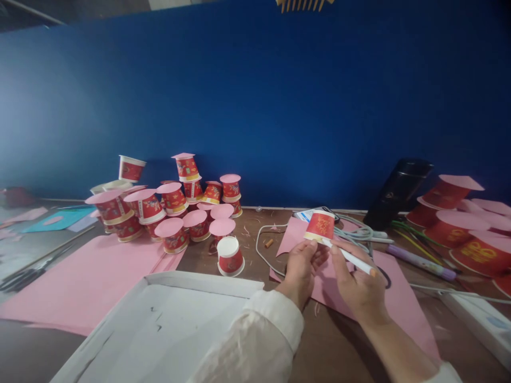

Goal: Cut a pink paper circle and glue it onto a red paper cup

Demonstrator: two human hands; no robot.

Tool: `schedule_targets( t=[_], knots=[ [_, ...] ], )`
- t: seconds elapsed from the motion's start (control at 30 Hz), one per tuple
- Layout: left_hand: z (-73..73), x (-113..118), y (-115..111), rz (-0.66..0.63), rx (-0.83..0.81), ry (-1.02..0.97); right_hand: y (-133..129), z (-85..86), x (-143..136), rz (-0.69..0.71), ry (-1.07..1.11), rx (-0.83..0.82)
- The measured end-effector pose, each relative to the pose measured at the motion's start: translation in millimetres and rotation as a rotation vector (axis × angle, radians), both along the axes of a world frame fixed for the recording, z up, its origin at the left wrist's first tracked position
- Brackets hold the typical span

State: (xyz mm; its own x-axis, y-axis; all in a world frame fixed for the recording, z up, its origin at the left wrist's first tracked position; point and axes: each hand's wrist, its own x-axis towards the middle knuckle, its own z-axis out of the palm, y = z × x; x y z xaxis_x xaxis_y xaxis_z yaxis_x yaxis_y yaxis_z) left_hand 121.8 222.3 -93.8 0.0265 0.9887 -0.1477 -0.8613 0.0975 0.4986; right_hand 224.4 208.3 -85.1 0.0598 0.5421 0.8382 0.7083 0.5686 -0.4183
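Note:
My left hand grips a red paper cup by its lower edge; the cup is upside down, with gold writing on its side. A white marker pen with an orange end lies between the fingers of my right hand. Its front end points at the cup's lower rim; I cannot tell whether it touches. Under both hands spreads a pink paper sheet. Left of them, an upturned red cup with a bare white base stands on the table.
Several cups topped with pink paper discs are stacked at left, behind a white tray. More such cups stand at right. Cables, a black bottle, a purple pen and a power strip lie nearby. A blue partition rises behind.

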Motion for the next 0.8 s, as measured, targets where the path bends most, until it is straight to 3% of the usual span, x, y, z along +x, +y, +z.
schedule_targets(
  t=[0.37,0.8],
  knots=[
    [-3.5,2.2,2.5,0.009,0.018,0.011,-0.2,-0.2,3.1,-0.051,0.015,-0.05],
    [-5.9,1.9,4.5,0.02,0.033,0.027,-0.2,0.4,4.5,0.008,-0.003,-0.051]
  ],
)
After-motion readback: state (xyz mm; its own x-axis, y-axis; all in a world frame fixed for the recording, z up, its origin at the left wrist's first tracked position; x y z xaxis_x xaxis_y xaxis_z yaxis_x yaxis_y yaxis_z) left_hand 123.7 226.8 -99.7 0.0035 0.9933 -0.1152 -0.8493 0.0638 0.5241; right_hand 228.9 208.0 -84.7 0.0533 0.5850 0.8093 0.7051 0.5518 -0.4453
